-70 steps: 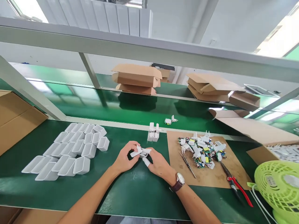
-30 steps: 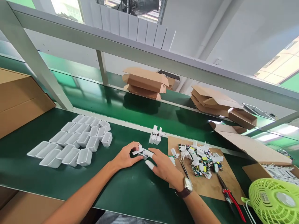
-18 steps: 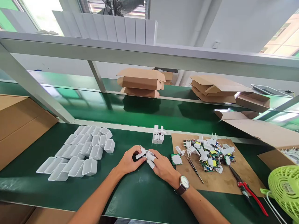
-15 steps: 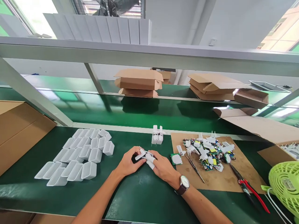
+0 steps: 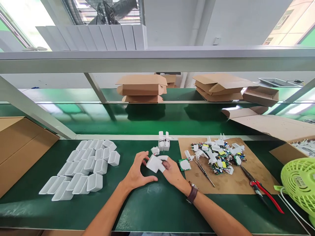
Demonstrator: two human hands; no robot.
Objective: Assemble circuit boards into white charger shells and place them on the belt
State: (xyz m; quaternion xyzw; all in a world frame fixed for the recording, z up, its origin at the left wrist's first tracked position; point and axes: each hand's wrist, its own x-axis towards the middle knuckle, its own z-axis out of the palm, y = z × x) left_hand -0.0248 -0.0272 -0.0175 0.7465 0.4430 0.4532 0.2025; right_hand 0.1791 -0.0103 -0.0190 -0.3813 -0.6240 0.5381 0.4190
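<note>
My right hand grips a white plastic housing, tilted, just above the green table. White coverings sit on some of its fingertips, and a watch is on that wrist. To the left of the housing, my left hand has its thumb and fingers spread, with nothing held. A small white plug-like piece shows just beyond the housing; whether it is joined to it I cannot tell. Two upright white housings with parts in them stand behind. Rows of white open-topped housings lie at the left.
On a brown cardboard sheet lie piled circuit boards with white parts, tweezers and red-handled pliers. A round-faced green board sits at its edge. A green fan and cardboard boxes flank the table.
My left hand has let go and opened. My right hand now holds the housing alone, its square face showing. The small white plug-like piece has come into view. The camera view has shifted slightly.
</note>
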